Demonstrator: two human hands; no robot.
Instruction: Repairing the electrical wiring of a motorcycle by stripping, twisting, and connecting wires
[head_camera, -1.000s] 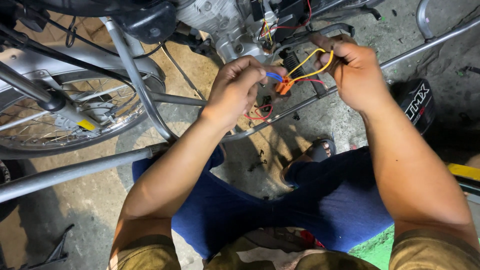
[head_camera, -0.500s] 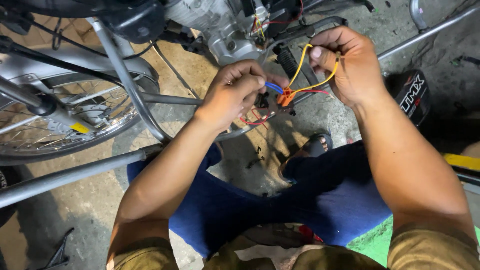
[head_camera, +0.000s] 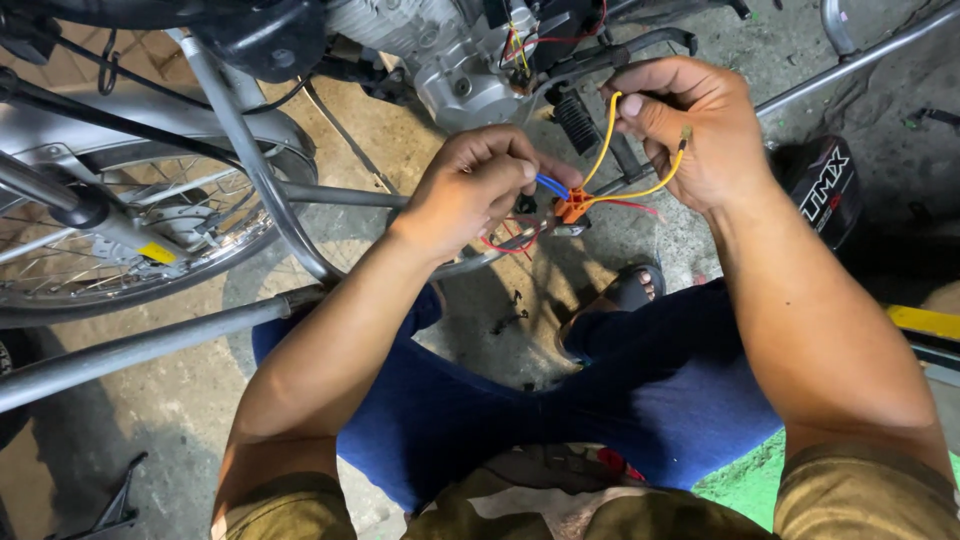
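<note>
Between the two hands, just past the fingertips, hangs a small orange connector (head_camera: 572, 205) with wires running out of it. The left hand (head_camera: 478, 180) has its fingers pressed together, pinching the short blue wires (head_camera: 551, 186) right where they enter the connector. The right hand (head_camera: 690, 125) is curled, its thumb and forefinger pinching a yellow wire (head_camera: 604, 150) that loops down from the fingers into the connector; the wire's other end, with a small metal tip, pokes out beside the fingers. Thin red wires (head_camera: 512, 243) trail below the left fingers. Above both hands sits the silver motorcycle engine (head_camera: 455, 55), with a black footpeg (head_camera: 577, 122) between the fingers and the engine. Far to the left of the left fingers is a spoked wheel (head_camera: 120, 240). Below the hands, the person's legs in blue trousers (head_camera: 600, 400) rest on the concrete floor (head_camera: 180, 400).
</note>
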